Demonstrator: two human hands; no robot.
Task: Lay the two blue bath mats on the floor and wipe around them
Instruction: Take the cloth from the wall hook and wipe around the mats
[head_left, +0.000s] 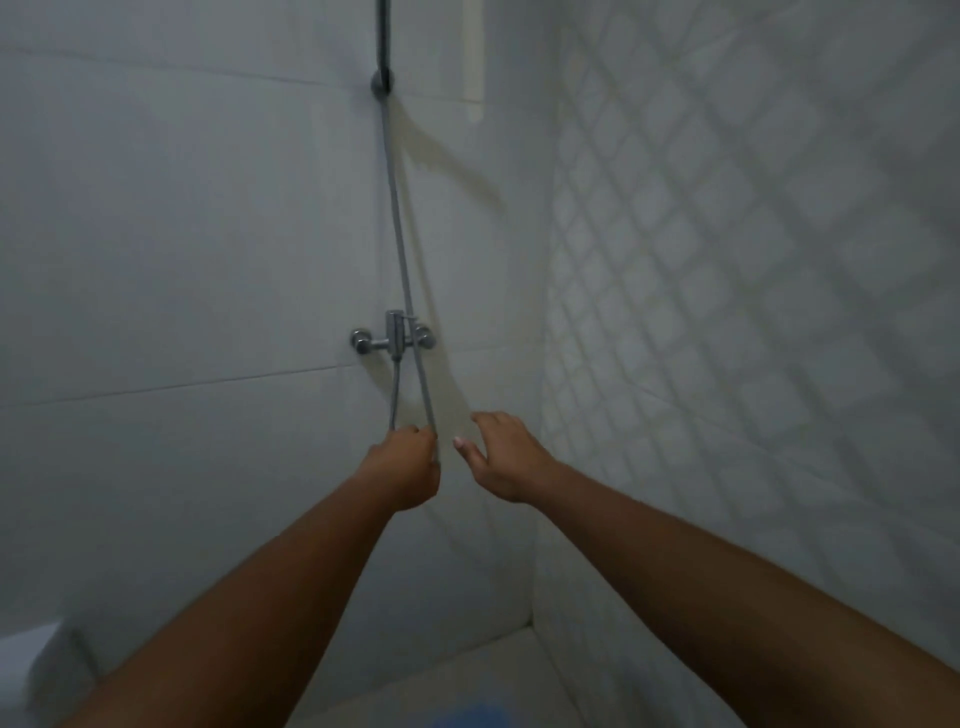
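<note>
- Head view looks into the corner of a tiled shower, with both bare forearms reaching forward and up.
- Blue bath mat (470, 716) shows only as a small, blurred blue patch at the bottom edge, lying on the pale floor (457, 670) between the two forearms; its texture and outline cannot be made out, and only this one patch of blue is visible.
- Left hand (408, 466) is closed in a fist around the bottom of the loop of the grey shower hose (400, 249), whose two strands rise from the fist.
- One strand runs to the chrome mixer tap (393, 335) on the wall; the other climbs to the wall bracket (382, 83) near the top.
- Right hand (501, 454) is just beside the left, fingers spread and loose, holding nothing; whether it touches the wall cannot be told.
- Plain white tiles (182, 234) cover the facing wall; a diamond-patterned wall (753, 260) stands on the right.
</note>
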